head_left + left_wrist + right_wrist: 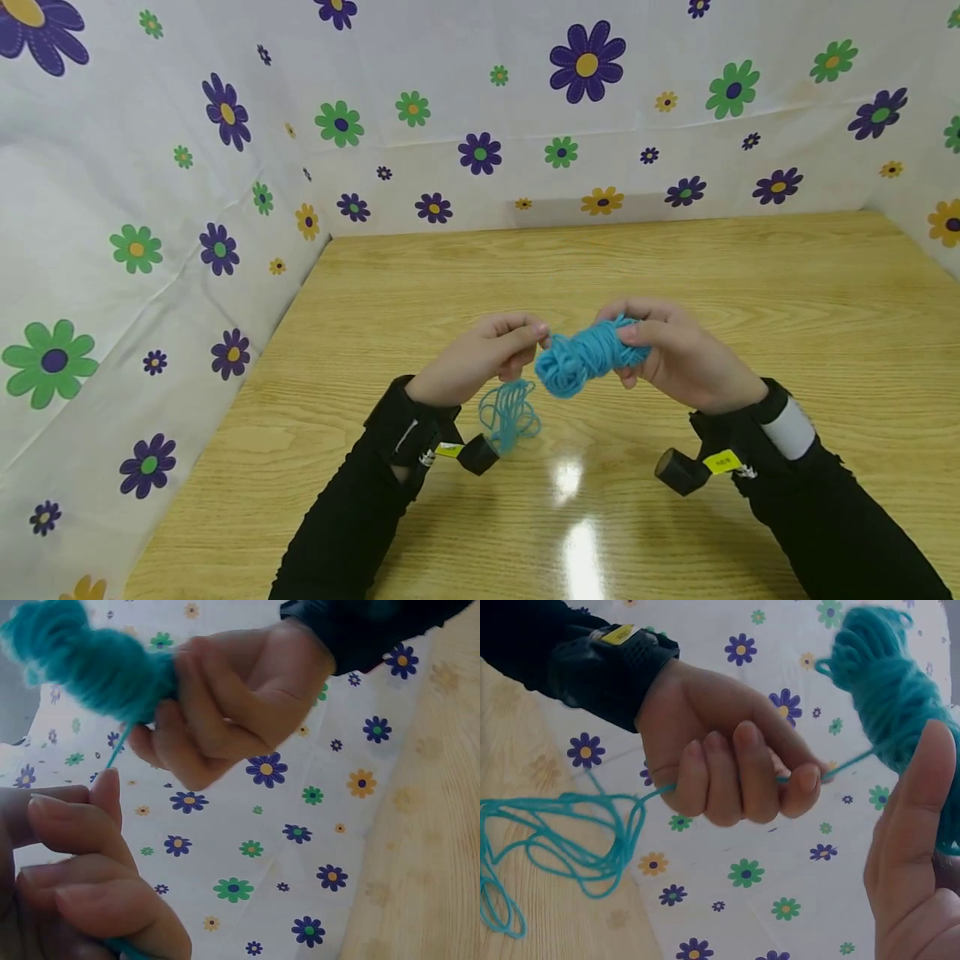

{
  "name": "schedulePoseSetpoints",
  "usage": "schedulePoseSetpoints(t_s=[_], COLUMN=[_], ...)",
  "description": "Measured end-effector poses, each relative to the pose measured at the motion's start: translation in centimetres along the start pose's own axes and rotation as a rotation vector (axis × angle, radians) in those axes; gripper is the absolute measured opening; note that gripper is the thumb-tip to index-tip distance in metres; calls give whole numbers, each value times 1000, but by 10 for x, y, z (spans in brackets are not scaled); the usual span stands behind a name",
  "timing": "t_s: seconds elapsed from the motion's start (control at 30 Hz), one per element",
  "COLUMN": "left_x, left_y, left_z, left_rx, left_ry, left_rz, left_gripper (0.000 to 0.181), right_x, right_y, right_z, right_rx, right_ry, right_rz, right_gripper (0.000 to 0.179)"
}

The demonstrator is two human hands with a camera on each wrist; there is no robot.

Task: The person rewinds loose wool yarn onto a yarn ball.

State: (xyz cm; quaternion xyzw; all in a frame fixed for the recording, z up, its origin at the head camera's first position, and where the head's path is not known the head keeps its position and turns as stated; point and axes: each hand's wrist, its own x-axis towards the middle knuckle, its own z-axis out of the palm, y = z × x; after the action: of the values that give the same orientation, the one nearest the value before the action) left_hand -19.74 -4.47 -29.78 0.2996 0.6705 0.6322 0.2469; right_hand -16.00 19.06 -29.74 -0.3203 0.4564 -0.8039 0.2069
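Note:
A wound bundle of turquoise yarn [591,357] is held above the table by my right hand [678,354], thumb on one side and fingers on the other. My left hand [483,357] is just left of the bundle and pinches a single strand of the yarn. In the right wrist view that strand [851,762] runs from the bundle through the curled fingers of the left hand [724,761]. Beyond them it joins a loose heap of looped yarn [562,836]. The head view shows these loops [512,414] below the left hand.
The wooden table [420,283] spreads under both hands, with light glare near its front. White cloth with printed flowers [480,75] stands behind the table and at its sides. Dark cuffs with small black cameras [478,455] sit on both wrists.

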Motion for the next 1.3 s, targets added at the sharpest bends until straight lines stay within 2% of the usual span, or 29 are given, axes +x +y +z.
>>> schedulePoseSetpoints(t_s=[0.2,0.43,0.57,0.77,1.07,1.2,1.3], left_x=[-4,-10,-13,-17,-21,-22,-23], left_y=[10,18,20,24,25,25,25], left_z=[-2,-1,0,3,9,14,18], left_rx=[-38,-12,44,108,160,210,262], left_ry=[-15,-11,-5,-8,4,0,-8], left_rz=[11,11,33,82,132,155,171], left_gripper=[27,25,26,27,25,25,26], right_x=[-1,-1,0,3,7,8,8], right_y=[-1,0,1,4,9,11,12], right_z=[-1,-1,0,-3,-7,-7,-8], right_rx=[-228,-523,-615,-654,-616,-561,-473], right_ry=[-22,120,179,252,428,479,507], right_rz=[91,220,263,259,202,152,87], right_gripper=[20,12,19,23,27,27,22])
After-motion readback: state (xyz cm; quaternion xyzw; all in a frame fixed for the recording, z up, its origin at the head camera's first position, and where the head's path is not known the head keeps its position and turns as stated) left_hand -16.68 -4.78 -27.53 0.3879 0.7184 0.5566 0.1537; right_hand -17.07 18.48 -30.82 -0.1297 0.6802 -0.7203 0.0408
